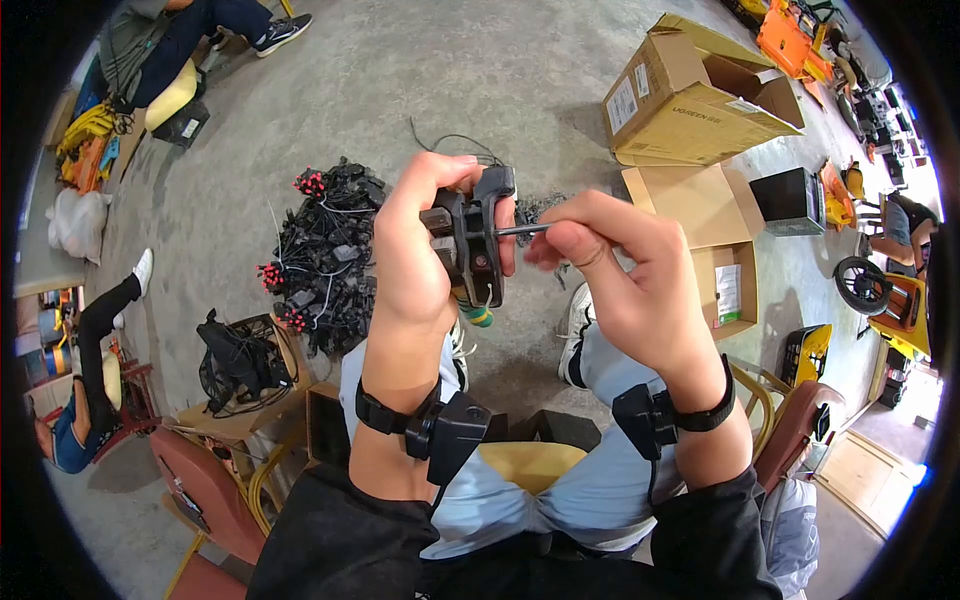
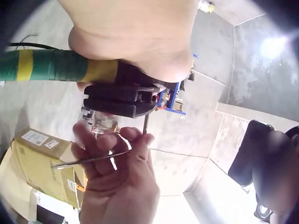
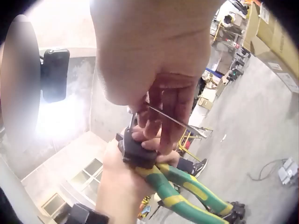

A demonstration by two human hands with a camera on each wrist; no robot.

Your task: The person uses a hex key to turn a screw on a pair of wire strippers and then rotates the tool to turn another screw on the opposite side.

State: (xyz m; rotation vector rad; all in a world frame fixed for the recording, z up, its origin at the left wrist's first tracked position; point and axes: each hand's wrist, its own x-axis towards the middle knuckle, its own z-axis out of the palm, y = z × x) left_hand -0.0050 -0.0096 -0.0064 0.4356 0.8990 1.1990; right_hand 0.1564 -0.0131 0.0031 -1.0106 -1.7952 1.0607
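Note:
My left hand (image 1: 412, 235) grips a black clamp-like part (image 1: 482, 235) above my lap, its fingers wrapped behind it. In the right wrist view, green handles with yellow bands (image 3: 180, 198) extend from below the black part (image 3: 139, 151). My right hand (image 1: 635, 270) pinches a thin metal L-shaped key (image 1: 522, 230) between thumb and index finger, one end meeting the black part's side. The key's other arm (image 2: 93, 160) sticks out across the fingers in the left wrist view.
A heap of black parts with red-tipped pieces (image 1: 335, 250) lies on the floor at left, near a black mesh bag (image 1: 240, 360). Cardboard boxes (image 1: 690, 110) stand at upper right. Chairs (image 1: 210, 485) flank my seat; other people (image 1: 95, 370) sit farther off.

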